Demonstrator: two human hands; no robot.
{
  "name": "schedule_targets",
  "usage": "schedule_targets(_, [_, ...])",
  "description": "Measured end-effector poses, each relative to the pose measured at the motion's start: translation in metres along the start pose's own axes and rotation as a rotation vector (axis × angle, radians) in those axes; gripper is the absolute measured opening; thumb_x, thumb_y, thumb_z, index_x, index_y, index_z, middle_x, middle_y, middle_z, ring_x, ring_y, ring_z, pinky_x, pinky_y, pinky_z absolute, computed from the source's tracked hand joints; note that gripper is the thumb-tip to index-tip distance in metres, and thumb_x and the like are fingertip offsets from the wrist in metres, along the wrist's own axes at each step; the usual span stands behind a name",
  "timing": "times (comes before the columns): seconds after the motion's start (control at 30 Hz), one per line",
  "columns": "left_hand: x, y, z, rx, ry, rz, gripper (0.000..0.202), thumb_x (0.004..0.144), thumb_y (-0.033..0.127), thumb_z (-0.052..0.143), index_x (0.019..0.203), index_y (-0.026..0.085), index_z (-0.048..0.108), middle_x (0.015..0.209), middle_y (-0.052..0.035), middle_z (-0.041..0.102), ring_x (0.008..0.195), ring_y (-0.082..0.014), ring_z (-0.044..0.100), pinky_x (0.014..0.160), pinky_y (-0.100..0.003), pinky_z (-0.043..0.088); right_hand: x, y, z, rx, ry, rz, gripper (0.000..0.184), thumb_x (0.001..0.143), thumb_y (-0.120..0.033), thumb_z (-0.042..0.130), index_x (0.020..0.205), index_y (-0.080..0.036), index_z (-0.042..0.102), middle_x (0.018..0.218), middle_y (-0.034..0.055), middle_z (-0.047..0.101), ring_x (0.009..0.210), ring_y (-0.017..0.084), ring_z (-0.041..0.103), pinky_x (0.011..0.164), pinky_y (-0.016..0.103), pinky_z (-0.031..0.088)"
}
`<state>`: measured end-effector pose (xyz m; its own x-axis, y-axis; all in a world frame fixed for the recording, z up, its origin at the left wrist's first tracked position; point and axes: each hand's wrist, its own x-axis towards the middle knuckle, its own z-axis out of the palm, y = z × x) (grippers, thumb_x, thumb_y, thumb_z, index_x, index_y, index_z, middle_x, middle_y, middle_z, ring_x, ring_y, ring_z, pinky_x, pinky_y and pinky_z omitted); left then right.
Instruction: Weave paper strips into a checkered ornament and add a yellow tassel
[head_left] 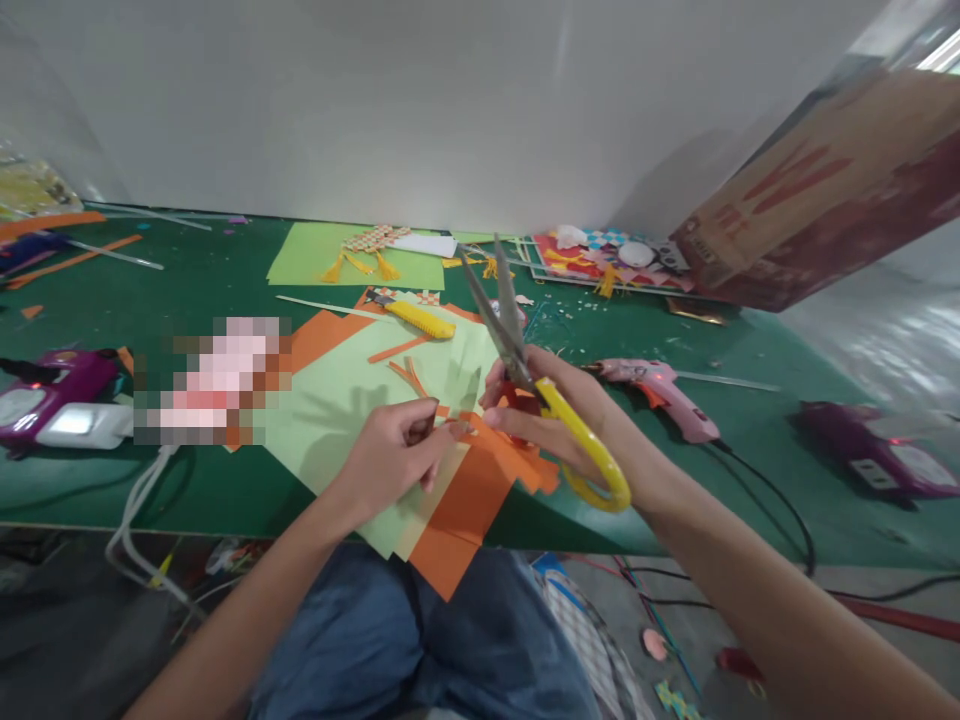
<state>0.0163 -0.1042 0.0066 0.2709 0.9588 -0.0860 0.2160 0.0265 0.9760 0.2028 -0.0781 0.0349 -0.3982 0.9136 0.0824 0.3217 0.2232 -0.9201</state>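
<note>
My right hand (559, 415) grips yellow-handled scissors (517, 350), their blades pointing up and away and slightly parted. My left hand (397, 455) is closed in a pinch on an orange paper strip (487, 440) that runs toward the right hand. Both hands work above sheets of light green paper (345, 400) and orange paper (457, 520) lying at the near edge of the green table (187, 290).
A pink glue gun (664, 390) lies right of my hands, its cord trailing off the edge. A yellow utility knife (416, 318) lies behind the papers. Purple devices sit at far left (52, 395) and right (874, 455). Craft pieces and a cardboard box (832, 200) stand at the back.
</note>
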Motion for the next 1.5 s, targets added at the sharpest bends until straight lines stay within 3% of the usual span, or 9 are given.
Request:
schedule_targets(0.2, [0.001, 0.002, 0.001, 0.054, 0.001, -0.016, 0.041, 0.081, 0.04, 0.055, 0.051, 0.02, 0.035, 0.035, 0.0071, 0.038, 0.035, -0.0067, 0.04, 0.042, -0.021, 0.029, 0.001, 0.01, 0.007, -0.006, -0.108, 0.057, 0.027, 0.071, -0.033, 0.069, 0.089, -0.021, 0.052, 0.077, -0.002, 0.057, 0.061, 0.011, 0.053, 0.052, 0.024, 0.042])
schedule_targets(0.43, [0.0, -0.002, 0.001, 0.029, -0.032, -0.021, 0.043, 0.079, 0.038, 0.06, 0.051, 0.02, 0.032, 0.036, 0.0071, 0.041, 0.035, -0.0071, 0.042, 0.044, -0.021, 0.031, -0.001, 0.004, 0.011, 0.084, -0.079, -0.002, 0.025, 0.073, -0.029, 0.067, 0.088, -0.021, 0.049, 0.075, -0.0033, 0.053, 0.063, 0.01, 0.049, 0.059, 0.024, 0.043])
schedule_targets(0.6, [-0.001, 0.002, -0.001, -0.02, -0.074, -0.031, 0.038, 0.082, 0.035, 0.057, 0.052, 0.019, 0.039, 0.039, 0.0067, 0.044, 0.037, -0.0062, 0.044, 0.046, -0.02, 0.035, -0.003, 0.0, 0.012, 0.041, -0.032, -0.065, 0.019, 0.077, -0.024, 0.063, 0.087, -0.021, 0.047, 0.069, -0.005, 0.047, 0.06, 0.009, 0.043, 0.056, 0.022, 0.04])
schedule_targets(1.03, [0.0, 0.003, -0.001, -0.066, -0.13, -0.047, 0.039, 0.08, 0.035, 0.061, 0.05, 0.018, 0.042, 0.041, 0.0054, 0.049, 0.039, -0.0065, 0.049, 0.046, -0.019, 0.034, -0.003, -0.002, 0.009, 0.043, -0.015, -0.067, 0.029, 0.076, -0.04, 0.068, 0.083, -0.02, 0.049, 0.07, -0.0041, 0.046, 0.057, 0.008, 0.041, 0.053, 0.022, 0.038])
schedule_targets(1.2, [0.001, 0.0, -0.001, -0.239, -0.116, -0.05, 0.047, 0.085, 0.051, 0.051, 0.054, 0.016, 0.05, 0.045, 0.0019, 0.055, 0.043, -0.0092, 0.055, 0.053, -0.021, 0.044, -0.002, -0.007, 0.007, 0.013, 0.052, -0.084, 0.03, 0.075, -0.043, 0.068, 0.08, -0.021, 0.049, 0.065, -0.0046, 0.048, 0.055, 0.009, 0.043, 0.051, 0.023, 0.039])
schedule_targets(1.27, [0.002, -0.001, -0.002, -0.328, -0.137, -0.091, 0.054, 0.084, 0.061, 0.046, 0.056, 0.016, 0.054, 0.044, 0.0003, 0.056, 0.043, -0.0108, 0.056, 0.053, -0.022, 0.045, -0.001, -0.009, 0.007, 0.004, 0.1, -0.111, 0.031, 0.074, -0.044, 0.069, 0.079, -0.022, 0.049, 0.065, -0.0042, 0.049, 0.056, 0.009, 0.045, 0.052, 0.024, 0.041])
schedule_targets(1.37, [0.003, -0.002, -0.006, -0.451, -0.265, -0.237, 0.062, 0.081, 0.069, 0.042, 0.059, 0.014, 0.06, 0.043, -0.0018, 0.057, 0.041, -0.012, 0.056, 0.049, -0.022, 0.044, -0.001, -0.009, 0.008, -0.008, 0.148, -0.15, 0.03, 0.072, -0.044, 0.071, 0.077, -0.023, 0.05, 0.068, -0.0025, 0.052, 0.06, 0.011, 0.049, 0.056, 0.026, 0.044])
schedule_targets(1.5, [0.005, -0.002, -0.013, -0.61, -0.43, -0.424, 0.054, 0.079, 0.064, 0.051, 0.064, 0.014, 0.065, 0.044, -0.0022, 0.059, 0.04, -0.0119, 0.057, 0.045, -0.02, 0.044, -0.004, -0.004, 0.012, -0.013, 0.145, -0.14, 0.026, 0.074, -0.041, 0.07, 0.079, -0.023, 0.051, 0.072, -0.0007, 0.053, 0.062, 0.013, 0.049, 0.058, 0.029, 0.046])
